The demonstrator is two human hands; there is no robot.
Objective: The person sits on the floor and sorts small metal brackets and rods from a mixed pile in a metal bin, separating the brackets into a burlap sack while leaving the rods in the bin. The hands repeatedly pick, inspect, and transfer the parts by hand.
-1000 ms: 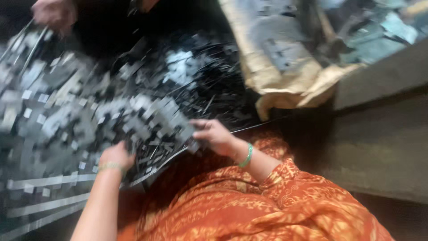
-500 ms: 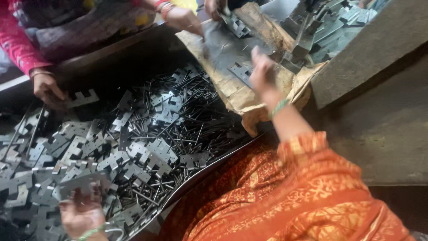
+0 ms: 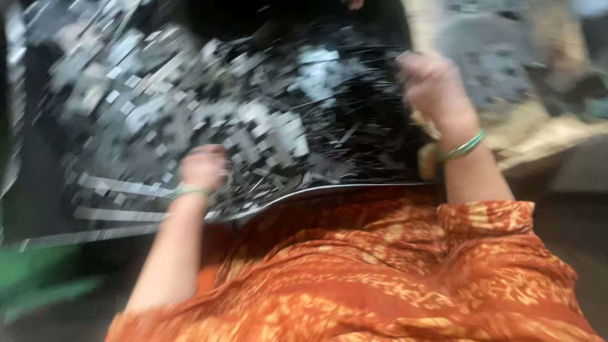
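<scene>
The view is badly blurred. A dark tray [image 3: 329, 189] holds a heap of flat grey metal stampings [image 3: 253, 120] and thin black strips. My left hand [image 3: 202, 168], with a green bangle at the wrist, rests curled on the near part of the heap. My right hand [image 3: 434, 85], also with a green bangle, is raised at the tray's right edge, its fingers curled. The blur hides whether either hand holds a piece.
A tan paper-lined sack [image 3: 538, 126] with more grey metal pieces lies to the right of the tray. My orange patterned garment [image 3: 380, 272] fills the foreground. Something green [image 3: 38, 278] sits at the lower left.
My right hand has drawn back from the sack to the tray's right edge. My left hand has shifted right along the heap. The other person's hands have left the view.
</scene>
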